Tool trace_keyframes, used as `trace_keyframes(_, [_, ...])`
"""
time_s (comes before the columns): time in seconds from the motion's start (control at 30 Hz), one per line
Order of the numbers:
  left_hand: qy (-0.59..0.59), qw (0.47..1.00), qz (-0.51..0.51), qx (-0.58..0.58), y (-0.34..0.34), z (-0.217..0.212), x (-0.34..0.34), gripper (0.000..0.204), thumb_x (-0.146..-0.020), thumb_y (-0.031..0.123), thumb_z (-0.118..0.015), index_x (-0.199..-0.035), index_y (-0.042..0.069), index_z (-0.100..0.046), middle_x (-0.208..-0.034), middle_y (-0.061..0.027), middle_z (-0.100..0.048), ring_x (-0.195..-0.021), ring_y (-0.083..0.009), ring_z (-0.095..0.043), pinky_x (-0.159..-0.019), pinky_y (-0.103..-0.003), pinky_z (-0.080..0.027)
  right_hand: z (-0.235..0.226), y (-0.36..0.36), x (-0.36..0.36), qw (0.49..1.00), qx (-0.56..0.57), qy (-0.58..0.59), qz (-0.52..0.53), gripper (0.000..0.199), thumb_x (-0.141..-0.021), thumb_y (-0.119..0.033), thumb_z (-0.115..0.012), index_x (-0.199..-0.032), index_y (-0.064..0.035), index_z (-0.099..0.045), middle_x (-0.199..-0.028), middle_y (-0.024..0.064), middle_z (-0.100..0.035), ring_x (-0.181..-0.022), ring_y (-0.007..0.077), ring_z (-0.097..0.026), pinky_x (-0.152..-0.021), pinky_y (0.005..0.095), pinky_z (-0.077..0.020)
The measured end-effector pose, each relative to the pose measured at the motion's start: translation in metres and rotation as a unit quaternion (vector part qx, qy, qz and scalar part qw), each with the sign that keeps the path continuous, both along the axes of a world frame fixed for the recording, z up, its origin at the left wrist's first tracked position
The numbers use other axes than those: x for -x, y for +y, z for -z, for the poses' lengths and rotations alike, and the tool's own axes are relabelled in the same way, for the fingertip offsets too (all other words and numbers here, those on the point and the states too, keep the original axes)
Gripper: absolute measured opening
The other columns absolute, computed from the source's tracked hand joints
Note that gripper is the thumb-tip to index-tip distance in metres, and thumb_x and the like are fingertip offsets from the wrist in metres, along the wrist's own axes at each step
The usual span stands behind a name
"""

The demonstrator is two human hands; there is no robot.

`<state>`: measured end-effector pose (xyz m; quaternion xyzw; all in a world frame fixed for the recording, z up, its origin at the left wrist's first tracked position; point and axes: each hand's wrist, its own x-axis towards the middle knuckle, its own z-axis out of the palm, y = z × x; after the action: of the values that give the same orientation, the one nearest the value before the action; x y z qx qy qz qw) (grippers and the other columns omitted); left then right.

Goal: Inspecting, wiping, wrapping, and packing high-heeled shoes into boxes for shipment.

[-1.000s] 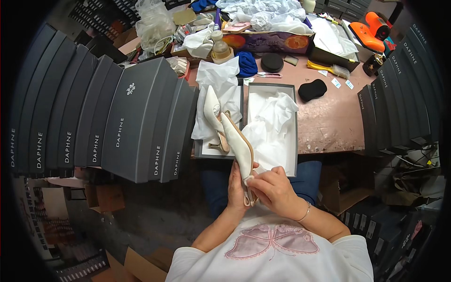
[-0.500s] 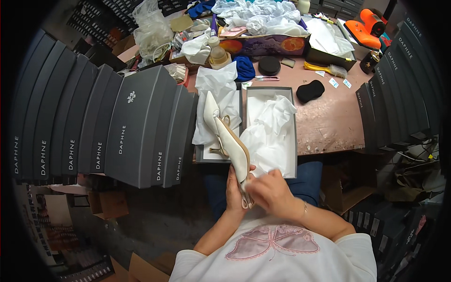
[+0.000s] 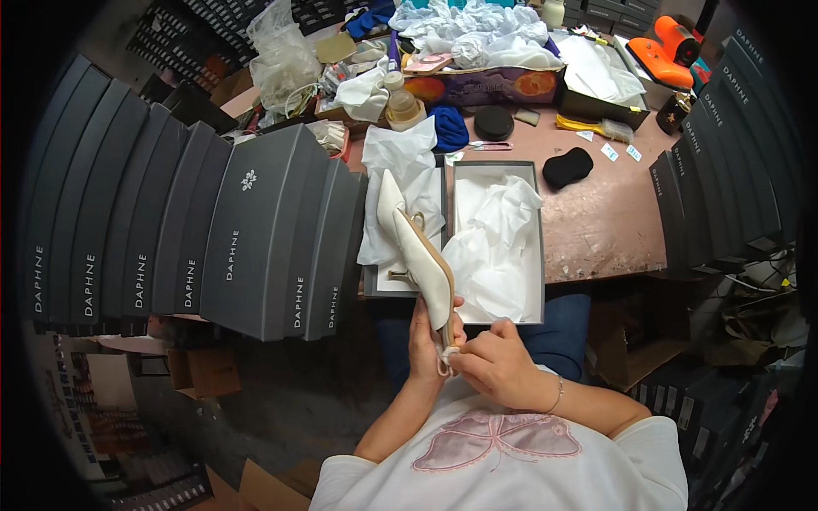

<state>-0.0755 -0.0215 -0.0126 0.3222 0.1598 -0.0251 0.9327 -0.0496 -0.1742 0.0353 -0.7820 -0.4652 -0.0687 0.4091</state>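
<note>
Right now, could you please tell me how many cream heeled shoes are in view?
2: one shoe held in both hands above the open box, the other shoe lying on white tissue paper left of it. More may be hidden.

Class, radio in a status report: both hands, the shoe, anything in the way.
Left hand gripping cream pointed heeled shoe. Right hand pinching its toe tip. Open grey box with white tissue paper directly ahead. Nothing blocking.

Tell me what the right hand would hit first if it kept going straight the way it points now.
The right hand points left, toward the toe of the cream pointed shoe and the left hand holding it. It already touches there, at a small white wad, so it would probably meet these first.
</note>
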Motion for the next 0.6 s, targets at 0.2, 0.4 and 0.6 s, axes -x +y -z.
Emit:
trace_keyframes(0.2, [0.056, 0.997, -0.052, 0.022, -0.003, 0.001, -0.01, 0.055, -0.1, 0.05, -0.037, -0.109, -0.002, -0.055, -0.063, -0.0044, -0.053, -0.052, -0.011, -0.051, -0.047, -0.022, -0.042, -0.005, 0.011, -0.013, 0.999, 0.035, -0.023, 0.015, 0.024, -0.071, -0.012, -0.067, -0.095, -0.0139, -0.065, -0.082, -0.003, -0.057, -0.072, 0.0138, -0.052, -0.075, 0.0352, -0.0345])
trace_keyframes(0.4, [0.08, 0.988, -0.104, 0.08, 0.011, -0.018, -0.028, 0.059, -0.099, 0.054, -0.039, -0.108, -0.002, -0.056, -0.064, -0.0041, -0.052, -0.052, -0.0107, -0.049, -0.046, -0.021, -0.044, 0.008, 0.015, 0.0, 0.999, -0.004, -0.023, -0.03, 0.028, -0.069, -0.011, -0.071, -0.096, -0.013, -0.066, -0.083, -0.0035, -0.059, -0.072, 0.0135, -0.053, -0.073, 0.0338, -0.0345])
trace_keyframes(0.6, [-0.003, 0.994, -0.069, 0.08, 0.019, -0.015, -0.027, 0.068, -0.096, 0.06, -0.038, -0.109, -0.004, -0.055, -0.084, -0.0108, -0.059, -0.058, -0.0116, -0.052, -0.045, -0.023, -0.047, -0.006, 0.023, -0.013, 0.997, -0.042, -0.056, 0.009, 0.031, -0.068, -0.01, -0.072, -0.098, -0.0114, -0.066, -0.086, -0.0026, -0.062, -0.072, 0.0134, -0.055, -0.071, 0.0331, -0.0325])
